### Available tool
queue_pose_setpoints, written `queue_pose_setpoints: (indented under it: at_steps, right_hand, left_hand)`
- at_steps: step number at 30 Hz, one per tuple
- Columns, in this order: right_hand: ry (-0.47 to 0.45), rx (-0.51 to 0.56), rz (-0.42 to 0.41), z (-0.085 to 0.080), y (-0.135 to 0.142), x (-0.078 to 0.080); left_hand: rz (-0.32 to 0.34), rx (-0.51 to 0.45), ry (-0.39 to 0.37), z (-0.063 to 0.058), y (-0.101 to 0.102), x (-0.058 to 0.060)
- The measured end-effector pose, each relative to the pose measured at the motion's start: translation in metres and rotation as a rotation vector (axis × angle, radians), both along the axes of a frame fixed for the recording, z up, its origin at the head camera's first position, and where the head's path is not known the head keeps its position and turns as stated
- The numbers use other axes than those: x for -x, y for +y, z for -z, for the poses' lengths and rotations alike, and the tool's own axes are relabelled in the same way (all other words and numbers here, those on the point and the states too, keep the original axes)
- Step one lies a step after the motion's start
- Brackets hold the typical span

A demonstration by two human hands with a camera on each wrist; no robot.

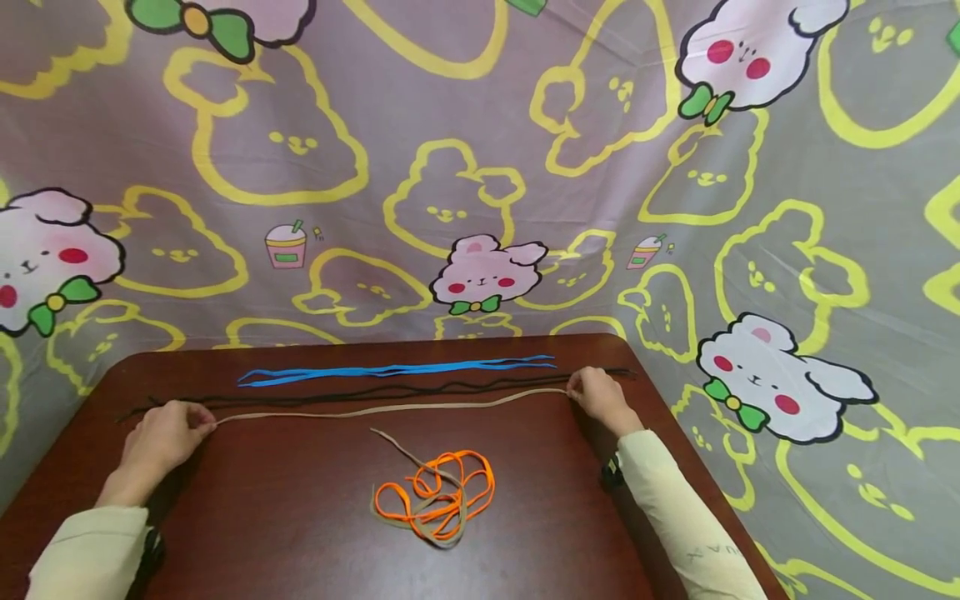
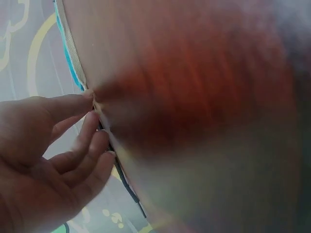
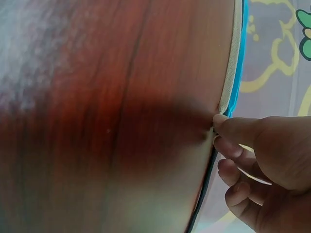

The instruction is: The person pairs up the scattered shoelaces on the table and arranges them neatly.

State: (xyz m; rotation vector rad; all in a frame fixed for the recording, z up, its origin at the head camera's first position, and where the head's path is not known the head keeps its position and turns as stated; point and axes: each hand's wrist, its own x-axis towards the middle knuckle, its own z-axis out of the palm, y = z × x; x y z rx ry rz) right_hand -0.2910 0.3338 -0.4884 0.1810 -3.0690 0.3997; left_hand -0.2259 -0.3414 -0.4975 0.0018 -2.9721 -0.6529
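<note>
A beige shoelace (image 1: 420,407) stretches across the table between my two hands. My left hand (image 1: 167,433) pinches its left end between thumb and fingertip, and my right hand (image 1: 600,398) pinches the right end. In the left wrist view the beige lace (image 2: 72,46) runs up from the pinch; the right wrist view shows the same lace (image 3: 232,63) rising from the thumb. Just behind it lie black shoelaces (image 1: 405,388), partly hidden by both hands. Farther back, blue shoelaces (image 1: 390,370) are laid out lengthwise.
A loose tangle of an orange shoelace (image 1: 486,479) and another beige lace (image 1: 397,446) lies nearer on the dark brown table (image 1: 285,517). A patterned cloth (image 1: 375,217) hangs behind the table and along its right side.
</note>
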Motion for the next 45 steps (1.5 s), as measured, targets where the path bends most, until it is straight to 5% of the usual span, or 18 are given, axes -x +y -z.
queue_pose_setpoints:
  at_steps: [5, 9, 15, 22, 27, 33, 40, 45]
  right_hand:
    - [0.042, 0.014, -0.026, -0.008, -0.003, -0.003]
    - [0.095, 0.061, -0.065, -0.025, -0.023, -0.009]
    - [0.04, 0.206, -0.174, -0.057, -0.078, -0.027]
    - [-0.085, 0.386, -0.409, -0.072, -0.134, -0.049]
    - [-0.22, 0.312, -0.501, -0.06, -0.17, -0.067]
    - [-0.429, 0.064, -0.492, -0.04, -0.201, -0.085]
    - [-0.415, -0.059, -0.494, -0.033, -0.216, -0.092]
    - [-0.364, -0.057, -0.554, -0.033, -0.22, -0.094]
  left_hand:
    - [0.061, 0.002, 0.106, -0.003, 0.013, -0.002]
    - [0.187, -0.047, 0.15, -0.016, 0.041, -0.001]
    - [0.429, -0.129, 0.065, -0.031, 0.113, -0.002]
    - [0.575, -0.167, -0.042, -0.026, 0.204, -0.009]
    - [0.624, -0.208, -0.057, -0.014, 0.238, -0.01]
    - [0.606, -0.249, -0.13, -0.013, 0.246, -0.013]
    - [0.448, -0.199, -0.179, -0.016, 0.253, -0.018]
    - [0.497, -0.178, -0.171, -0.024, 0.254, -0.023]
